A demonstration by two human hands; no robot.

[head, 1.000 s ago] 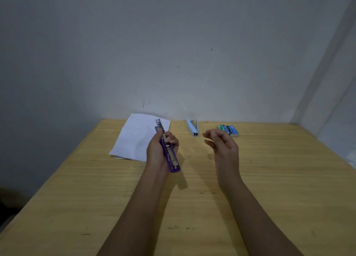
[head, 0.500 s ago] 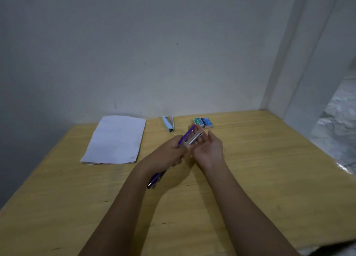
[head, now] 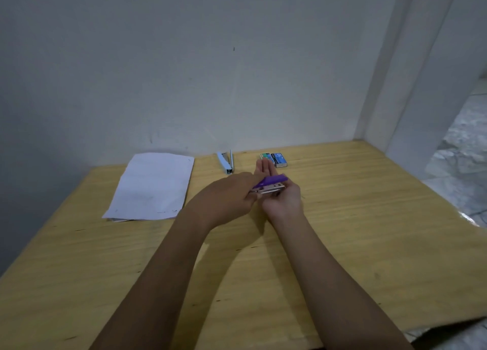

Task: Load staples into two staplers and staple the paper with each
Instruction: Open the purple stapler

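My left hand grips a purple stapler swung open, its metal magazine lying across the palm of my right hand. That right hand is flat, palm up, fingers stretched toward the wall, under the stapler's front end. A light blue stapler lies open in a V near the wall. Two small staple boxes, one green and one blue, sit just beyond my right fingertips. A stack of white paper lies at the left of the wooden table.
A white wall stands right behind the table. To the right a wall corner and a marble-patterned floor show beyond the table's right edge. The table's left edge drops off into shadow.
The purple stapler has turned from pointing up-right to lying almost level across my right palm. My left hand has moved closer over my right hand. The view came nearer.
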